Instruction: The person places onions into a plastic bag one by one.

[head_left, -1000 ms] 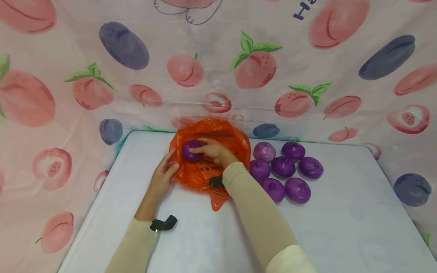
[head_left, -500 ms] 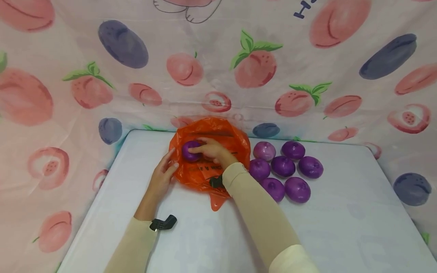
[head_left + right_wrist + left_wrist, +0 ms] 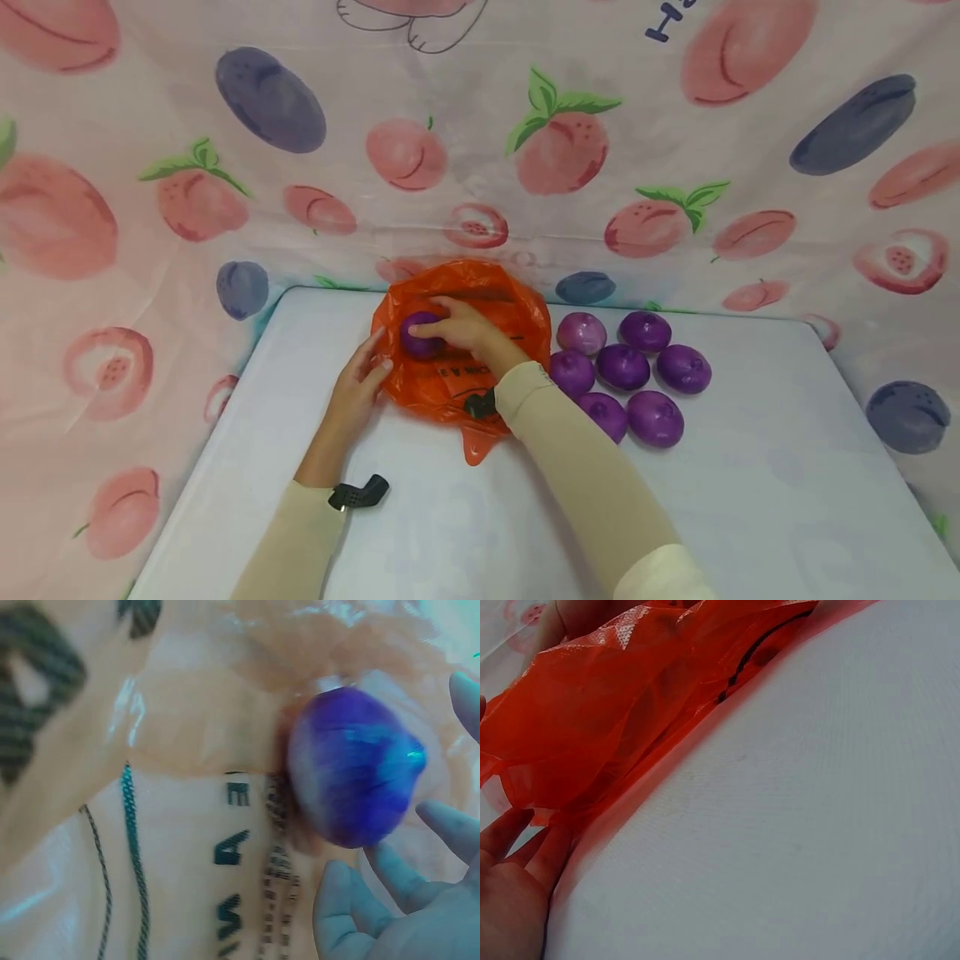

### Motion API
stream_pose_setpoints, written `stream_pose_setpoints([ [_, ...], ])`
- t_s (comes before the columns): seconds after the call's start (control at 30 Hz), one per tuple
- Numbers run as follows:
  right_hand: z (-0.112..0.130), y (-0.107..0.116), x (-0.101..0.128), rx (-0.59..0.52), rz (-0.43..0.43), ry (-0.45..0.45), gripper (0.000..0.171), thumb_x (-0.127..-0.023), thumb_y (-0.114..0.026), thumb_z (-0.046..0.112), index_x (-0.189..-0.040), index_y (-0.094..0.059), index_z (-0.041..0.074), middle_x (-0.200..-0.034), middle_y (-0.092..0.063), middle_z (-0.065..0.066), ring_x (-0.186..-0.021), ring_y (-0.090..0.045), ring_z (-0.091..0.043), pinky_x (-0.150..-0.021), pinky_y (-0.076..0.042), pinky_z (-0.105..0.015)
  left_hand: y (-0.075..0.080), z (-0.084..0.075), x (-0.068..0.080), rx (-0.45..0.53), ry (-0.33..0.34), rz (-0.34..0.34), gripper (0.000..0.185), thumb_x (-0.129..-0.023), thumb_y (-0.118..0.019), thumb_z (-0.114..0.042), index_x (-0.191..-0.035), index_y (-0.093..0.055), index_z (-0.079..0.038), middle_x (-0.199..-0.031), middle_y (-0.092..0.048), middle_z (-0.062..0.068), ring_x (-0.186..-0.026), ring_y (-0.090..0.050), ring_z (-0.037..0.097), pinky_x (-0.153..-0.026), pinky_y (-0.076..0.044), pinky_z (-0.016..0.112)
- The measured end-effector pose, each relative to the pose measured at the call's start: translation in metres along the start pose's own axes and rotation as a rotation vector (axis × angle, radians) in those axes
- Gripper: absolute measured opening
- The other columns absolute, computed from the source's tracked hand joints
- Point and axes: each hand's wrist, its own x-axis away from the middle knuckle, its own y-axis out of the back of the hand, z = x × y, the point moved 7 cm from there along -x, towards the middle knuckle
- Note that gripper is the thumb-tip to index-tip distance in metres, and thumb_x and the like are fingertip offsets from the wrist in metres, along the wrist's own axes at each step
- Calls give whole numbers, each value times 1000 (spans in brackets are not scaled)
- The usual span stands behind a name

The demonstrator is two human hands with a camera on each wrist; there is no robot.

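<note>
A fruit-printed cloth hangs behind the white table. Against the table's far edge, left of its middle, lies an orange plastic bag, its mouth spread wide. The person's left hand touches the bag's left rim, fingers nearly straight, thumb apart from them. The right hand reaches inside with fingers spread and loose, one fingertip at the skin of a red onion that sits within the bag toward its left side. Seven more red onions cluster right of the bag, near the far edge, one of them paler.

The thin rim could cave in or catch on the right hand's black wrist camera if the arm lifts carelessly, dragging the bag. The loose onion might roll if the film is tugged, and the sleeve could nudge the nearest ones.

That sleeve covers parts of two onions. The bag's lettering is creased and unreadable as a whole; whatever lies under its folds cannot be told.
</note>
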Motion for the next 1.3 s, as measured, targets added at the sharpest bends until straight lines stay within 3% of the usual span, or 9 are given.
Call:
stream_pose_setpoints([
  [0.3,29,9,31,110,39,65,81,-88,-76,50,-156,-42,24,-158,-44,-4,-147,-40,-30,-118,-39,-54,2,1,1,15,-1,-3,58,-106,-55,-32,-159,-34,-38,-166,-31,-1,-149,-37,27,-100,-49,16],
  [0.53,48,26,56,190,57,132,77,-86,-75,58,-153,-47,31,-155,-48,-5,-141,-45,-31,-114,-43,-55,3,3,2,-14,16,-10,57,-105,-56,-38,-157,-34,-44,-166,-30,-4,-150,-36,24,-103,-49,19],
  [0.67,55,38,74,156,98,182,70,-88,-74,56,-150,-48,37,-154,-48,-1,-137,-49,-27,-108,-48,-54,4,3,2,-9,18,-18,58,-105,-57,-36,-158,-34,-42,-165,-33,-2,-148,-38,24,-101,-49,17],
  [0.87,56,64,102,49,139,208,62,-94,-72,43,-150,-48,34,-150,-51,3,-135,-53,-23,-108,-48,-52,1,2,1,67,0,-3,58,-106,-57,-28,-159,-35,-34,-161,-37,4,-139,-42,23,-100,-50,16],
  [1.13,53,109,142,74,110,300,61,-98,-68,37,-155,-43,34,-155,-49,2,-141,-49,-23,-112,-46,-52,2,2,1,31,1,-15,57,-106,-56,-28,-159,-36,-35,-163,-36,1,-144,-40,22,-99,-49,13],
  [1.3,37,145,165,92,-14,279,57,-99,-67,34,-152,-46,31,-152,-53,-4,-143,-47,-27,-118,-35,-59,1,0,1,19,-9,-7,57,-106,-56,-29,-159,-36,-36,-163,-35,0,-146,-39,24,-99,-49,13],
])
